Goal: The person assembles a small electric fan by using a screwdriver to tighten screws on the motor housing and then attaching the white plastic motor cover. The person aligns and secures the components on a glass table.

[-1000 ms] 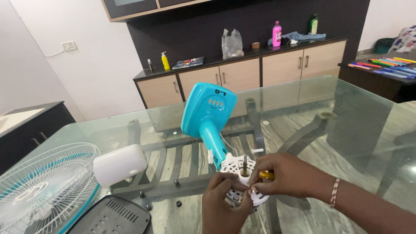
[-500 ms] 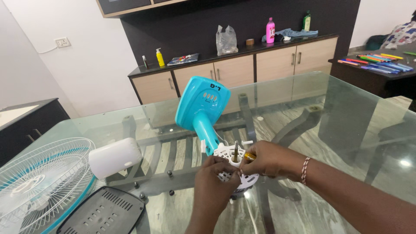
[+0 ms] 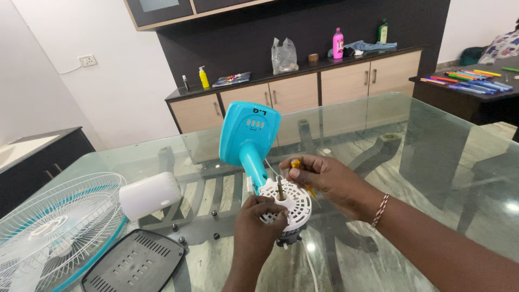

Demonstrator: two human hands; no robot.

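Fingers of our left hand (image 3: 258, 227) were curled around the white, vented motor housing (image 3: 286, 203) of a dismantled table fan, gripping it from the near side just above the glass table (image 3: 432, 157). A thin metal shaft (image 3: 280, 188) stood up from the middle of that housing. From its far edge rose the turquoise neck, which ended in the turquoise fan base (image 3: 248, 132), tipped up and away from us.

Our right hand (image 3: 330, 178) hovered just beside the housing on its right, fingers pinched narrow around a yellow-handled screwdriver (image 3: 299, 172); only a little of the handle showed at the fingertips and below the palm, and we could not tell where its tip pointed. A red-and-white thread band sat on that wrist. A white cord trailed down from under the housing.

To our left on the glass lay a white wire fan guard (image 3: 54, 227) with blue showing beneath it, a white rounded cover (image 3: 150, 194) near it, and a dark grey vented plate (image 3: 135, 262) at the near edge. A few small dark screws lay between the plate and the housing.

Behind the table ran a black-topped sideboard (image 3: 303, 89) carrying 1 yellow bottle, 1 pink bottle and a clear plastic bag. Coloured pens lay on a dark surface at the far right.
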